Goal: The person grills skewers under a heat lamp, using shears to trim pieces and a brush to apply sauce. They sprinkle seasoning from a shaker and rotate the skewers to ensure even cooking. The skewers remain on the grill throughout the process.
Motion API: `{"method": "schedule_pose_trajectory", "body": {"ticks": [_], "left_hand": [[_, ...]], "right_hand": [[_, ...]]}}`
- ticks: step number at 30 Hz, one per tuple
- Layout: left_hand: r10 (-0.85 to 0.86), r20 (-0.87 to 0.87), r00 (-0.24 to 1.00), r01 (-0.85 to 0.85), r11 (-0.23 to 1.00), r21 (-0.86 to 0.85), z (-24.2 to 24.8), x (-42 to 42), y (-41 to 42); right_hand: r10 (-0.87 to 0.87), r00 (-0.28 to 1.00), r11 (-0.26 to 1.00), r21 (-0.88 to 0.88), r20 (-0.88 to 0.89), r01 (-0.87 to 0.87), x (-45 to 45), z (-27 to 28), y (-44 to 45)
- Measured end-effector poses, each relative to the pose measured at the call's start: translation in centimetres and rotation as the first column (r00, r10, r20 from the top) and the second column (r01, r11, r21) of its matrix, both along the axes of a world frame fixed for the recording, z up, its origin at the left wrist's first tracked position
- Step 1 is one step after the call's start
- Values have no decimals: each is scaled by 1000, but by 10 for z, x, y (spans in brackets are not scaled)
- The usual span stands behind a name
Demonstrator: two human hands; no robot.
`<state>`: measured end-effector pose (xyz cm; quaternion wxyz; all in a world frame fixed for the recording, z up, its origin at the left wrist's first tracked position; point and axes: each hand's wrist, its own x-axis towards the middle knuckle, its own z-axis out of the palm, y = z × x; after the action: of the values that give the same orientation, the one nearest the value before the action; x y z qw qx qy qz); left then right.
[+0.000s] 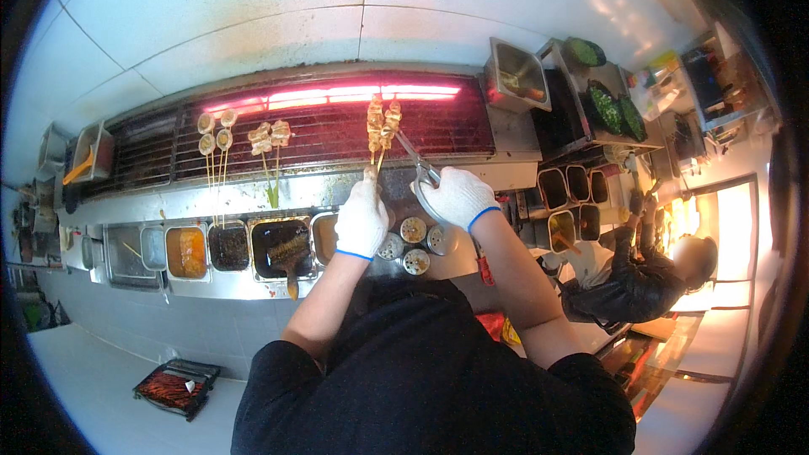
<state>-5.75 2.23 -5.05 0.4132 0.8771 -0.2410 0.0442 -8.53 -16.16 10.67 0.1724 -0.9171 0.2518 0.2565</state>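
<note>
Two meat skewers (383,123) lie over the glowing grill grate (328,139), their stick ends in my left hand (363,215), which wears a white knit glove with a blue cuff. My right hand (459,197), gloved alike, grips metal scissors (425,174) by the handles; the blades reach the lower part of the right skewer. Further left on the grate lie two more meat skewers (270,137) and several skewers with round pieces (217,133). Beside my left hand stand several round shakers (414,229) with holed lids.
Steel pans of orange sauce (187,253) and dark sauce with a brush (282,249) line the near counter. A steel container (518,79) stands right of the grill, near trays of green vegetables (610,107). Another person (638,278) in dark clothes works at the right.
</note>
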Motion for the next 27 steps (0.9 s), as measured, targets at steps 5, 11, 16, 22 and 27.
{"method": "schedule_pose_trajectory", "body": {"ticks": [5, 11, 16, 22, 27], "left_hand": [[-12, -48, 999, 12, 1000, -9, 8, 2, 0], [13, 38, 999, -13, 1000, -12, 5, 2, 0], [18, -31, 999, -18, 1000, 2, 9, 2, -1], [4, -49, 999, -4, 1000, -9, 11, 3, 1], [3, -17, 1000, -4, 999, -48, 4, 6, 3]], "right_hand": [[-8, 998, 998, -68, 69, 13, 2, -3, 6], [30, 995, 997, -76, 92, -23, 3, -1, 5], [28, 994, 998, -67, 106, -21, -1, -3, 3], [31, 995, 999, 25, 94, -33, 3, 0, -13], [-103, 995, 941, 324, -10, 100, 21, 7, -43]]}}
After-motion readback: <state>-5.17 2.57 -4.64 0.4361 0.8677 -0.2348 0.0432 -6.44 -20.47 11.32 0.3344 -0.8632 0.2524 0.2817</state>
